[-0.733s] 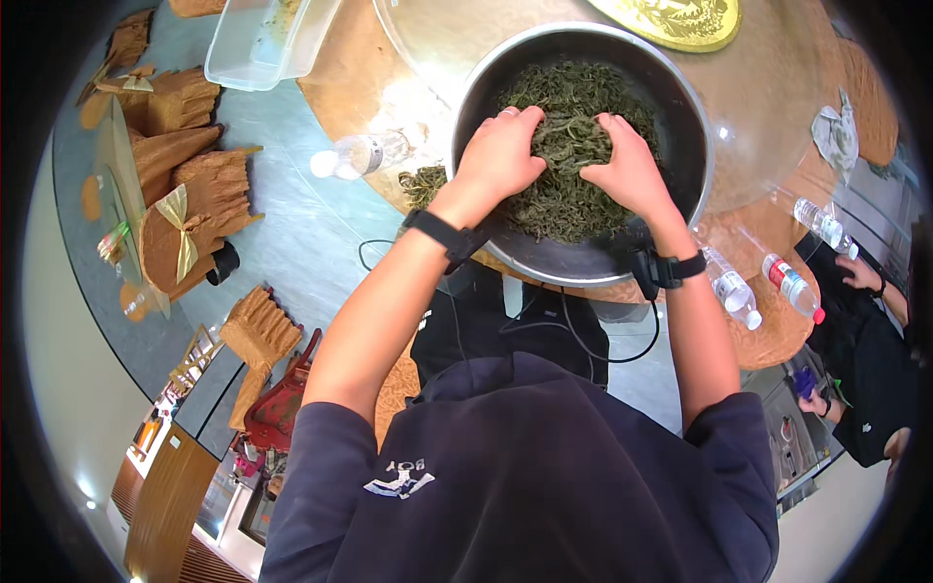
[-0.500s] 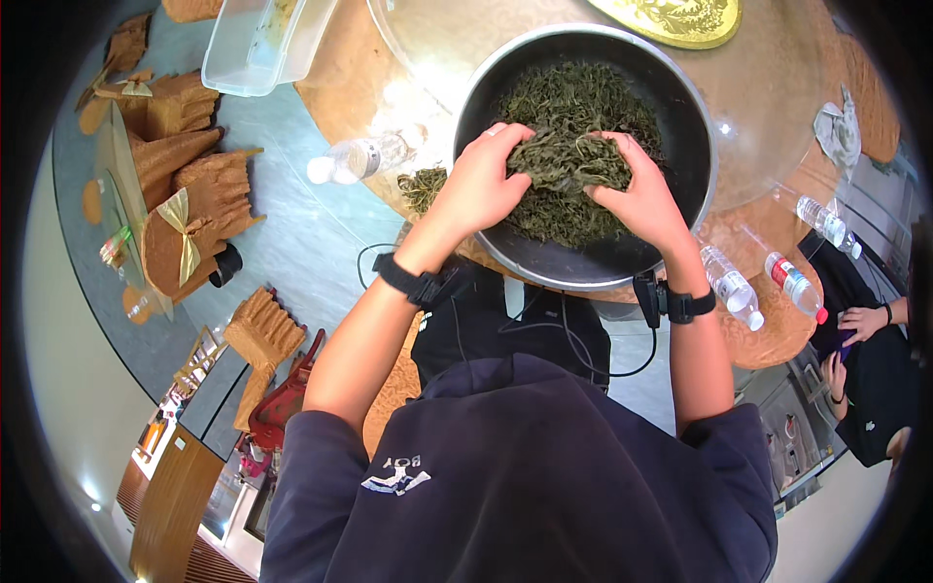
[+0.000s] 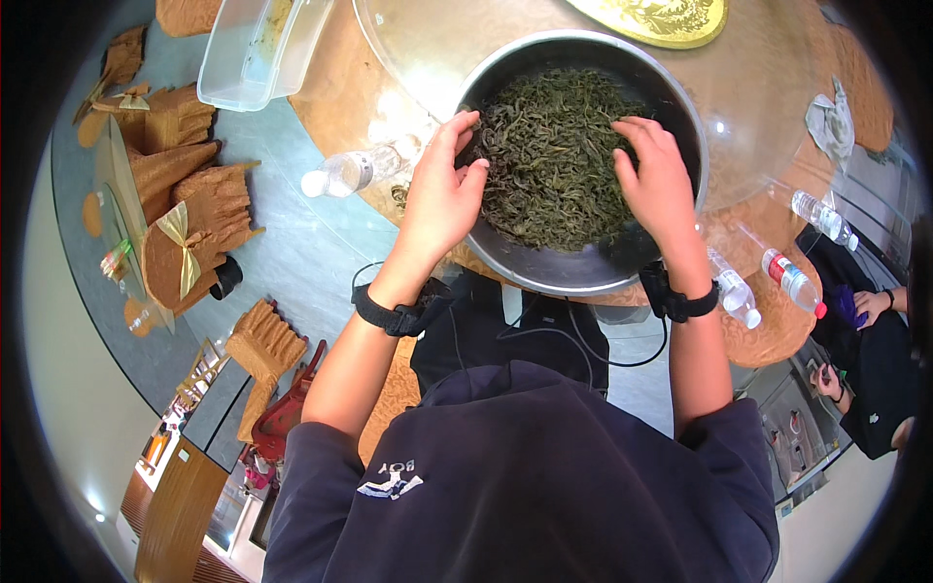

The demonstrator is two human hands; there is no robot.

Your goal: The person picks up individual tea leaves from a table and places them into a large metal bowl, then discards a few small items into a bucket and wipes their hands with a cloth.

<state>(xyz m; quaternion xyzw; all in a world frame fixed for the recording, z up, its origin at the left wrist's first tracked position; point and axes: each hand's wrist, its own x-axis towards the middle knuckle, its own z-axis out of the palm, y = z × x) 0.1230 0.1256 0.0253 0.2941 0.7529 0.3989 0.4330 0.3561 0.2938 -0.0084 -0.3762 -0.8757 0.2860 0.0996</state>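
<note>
Dark leaves, lifted in a clump moments ago, now lie spread in the pan, so that handful looks released. Your left hand is at its left rim, your right hand over its right side, both loosely curled, apparently empty.

– Counting pans?
– Finding one.
– Counting bare hands at it?
– Getting two, and two black wristbands.
– Counting bottles at the near table?
– Tallying four, plus one gold disc.

place: restaurant-like dining room | glass turntable | cloth-covered table | bow-tied chair covers
</note>
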